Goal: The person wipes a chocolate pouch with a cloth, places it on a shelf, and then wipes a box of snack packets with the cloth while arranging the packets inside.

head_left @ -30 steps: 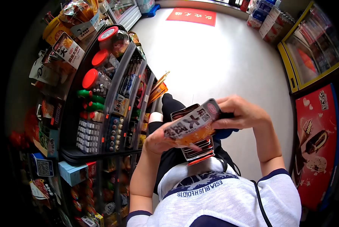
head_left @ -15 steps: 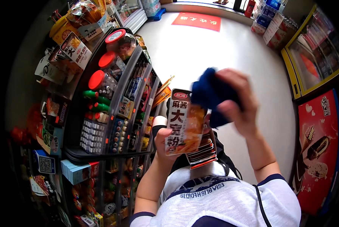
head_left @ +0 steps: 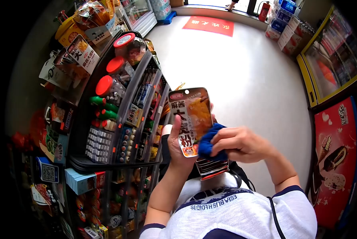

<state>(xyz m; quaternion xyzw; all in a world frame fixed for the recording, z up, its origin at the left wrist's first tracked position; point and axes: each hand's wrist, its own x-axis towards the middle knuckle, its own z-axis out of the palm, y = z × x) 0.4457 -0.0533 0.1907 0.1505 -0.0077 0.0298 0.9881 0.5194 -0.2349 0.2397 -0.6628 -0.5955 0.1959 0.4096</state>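
Observation:
My left hand (head_left: pixel 178 149) is wrapped round the lower left side of a snack packet (head_left: pixel 192 119), which stands nearly upright with its printed front towards me. A bunched blue cloth (head_left: pixel 211 144) is gripped by my right hand (head_left: pixel 240 144) and lies against the packet's lower right corner. Below the packet, a box of similar packets (head_left: pixel 212 167) rests at my lap, partly hidden by the cloth and hands.
On the left stands a black tiered shelf (head_left: pixel 110 166) with red-lidded jars (head_left: pixel 116 65) and small goods. A red welcome mat (head_left: pixel 208 26) lies ahead on the floor. On the right are a yellow-framed cooler (head_left: pixel 312 79) and a red freezer (head_left: pixel 334 159).
The packet was tilted between both hands, then turned upright in my left hand. My right hand with the blue cloth has come down from above onto the packet's lower corner.

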